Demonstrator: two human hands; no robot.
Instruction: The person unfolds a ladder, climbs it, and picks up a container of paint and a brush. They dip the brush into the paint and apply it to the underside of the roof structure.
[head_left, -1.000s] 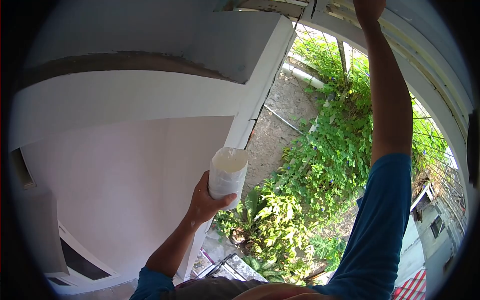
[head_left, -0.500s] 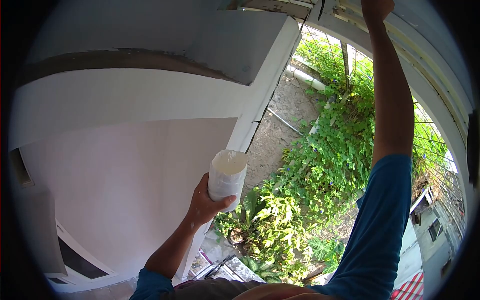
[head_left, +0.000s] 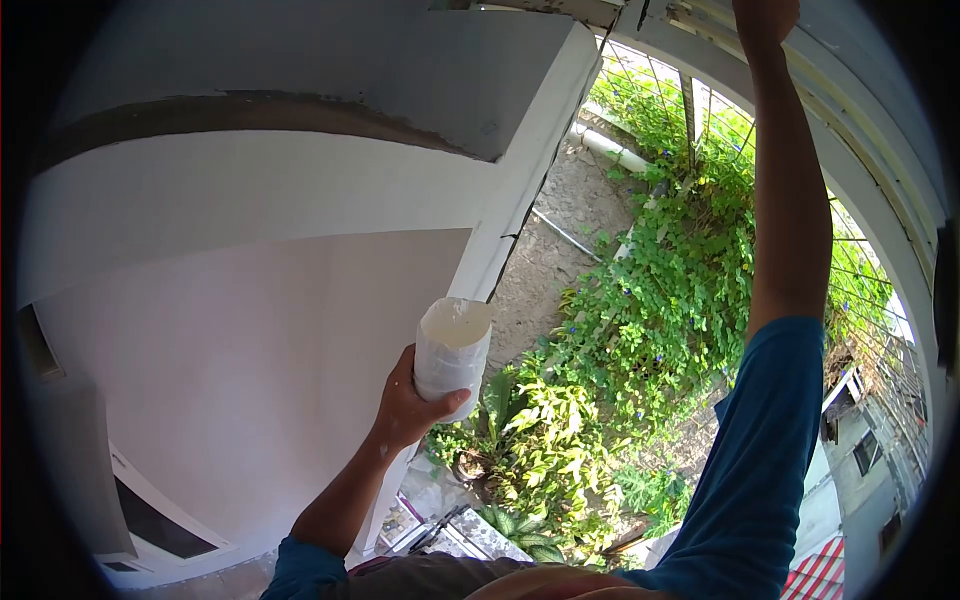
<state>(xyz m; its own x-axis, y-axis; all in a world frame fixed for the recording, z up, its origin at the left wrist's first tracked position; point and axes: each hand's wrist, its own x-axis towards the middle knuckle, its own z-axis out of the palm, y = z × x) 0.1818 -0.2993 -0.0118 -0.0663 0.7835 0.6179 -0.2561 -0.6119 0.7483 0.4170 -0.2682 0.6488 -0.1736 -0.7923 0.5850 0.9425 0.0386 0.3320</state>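
Observation:
My left hand (head_left: 412, 405) is wrapped round a white plastic container (head_left: 447, 365), whose open top faces up and shows a pale inside. Small white specks dot the skin of that hand and wrist. My right arm stretches up to the top edge of the view, where my right hand (head_left: 768, 18) is partly cut off near the pale roof beams (head_left: 840, 110). Its fingers and anything in them cannot be made out.
A white wall and beam (head_left: 300, 180) fill the left side, with a rough brown strip (head_left: 260, 112) above. A white post (head_left: 530, 170) stands mid-view. Green plants (head_left: 660, 300) and wire mesh lie beyond, below on the right.
My right hand has shifted slightly to the right along the top edge. The container and my left hand have hardly moved, and the view has tilted a little.

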